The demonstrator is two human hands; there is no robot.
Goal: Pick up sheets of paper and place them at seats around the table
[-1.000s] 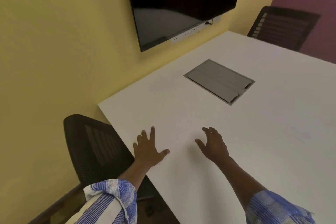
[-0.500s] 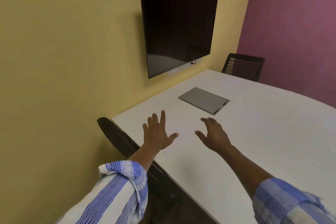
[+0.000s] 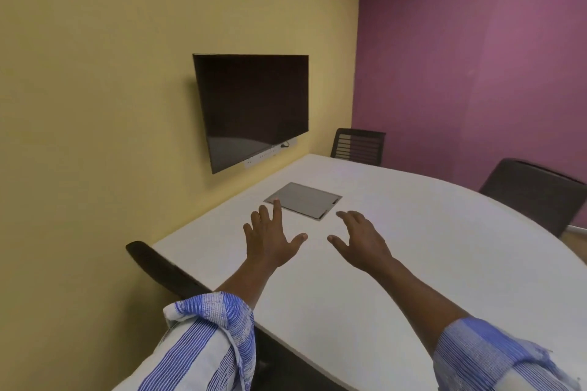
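Note:
Both my hands hover palm-down over the white table (image 3: 428,263), near its left end. My left hand (image 3: 271,240) has its fingers spread and holds nothing. A hand's width to its right, my right hand (image 3: 360,243) is open too, fingers slightly curled, empty. No separate sheet of paper can be made out on the white tabletop in this view. A black chair (image 3: 158,267) stands at the table's left edge, just left of my left arm.
A grey cable hatch (image 3: 303,200) is set flush in the table just beyond my fingertips. A dark screen (image 3: 254,108) hangs on the yellow wall. Two more black chairs stand at the far end (image 3: 357,146) and the right side (image 3: 536,194), by the purple wall.
My view has tilted up and drawn back, so the screen, purple wall and a second far chair show. Both hands stay open and empty above the table, a little higher in view.

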